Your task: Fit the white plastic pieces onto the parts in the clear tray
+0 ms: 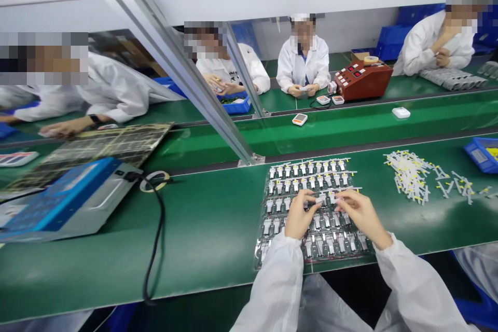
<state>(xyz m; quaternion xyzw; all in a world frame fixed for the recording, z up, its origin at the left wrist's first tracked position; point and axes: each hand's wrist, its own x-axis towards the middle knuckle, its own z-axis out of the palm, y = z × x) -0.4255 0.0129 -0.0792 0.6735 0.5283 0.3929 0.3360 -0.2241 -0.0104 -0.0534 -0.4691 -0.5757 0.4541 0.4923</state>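
A clear plastic tray point(257, 254) on the green table holds rows of small white parts with thin wires. Over its middle, my left hand point(301, 213) pinches a small white part point(320, 199) between thumb and fingertips. Just to the right, my right hand point(360, 212) has its thumb and fingers closed at another small white piece point(333, 198). Thin white strips lie across the tops of the upper rows. A pile of white strips with yellow bits point(408, 176) lies to the right of the tray.
A blue and grey machine point(85, 197) with a black cable point(159, 238) stands at the left, near a tape ring point(154, 180). A blue bin point(482, 154) is at the far right. A metal post point(175, 72) rises behind the table; several people sit beyond the green conveyor point(346, 119).
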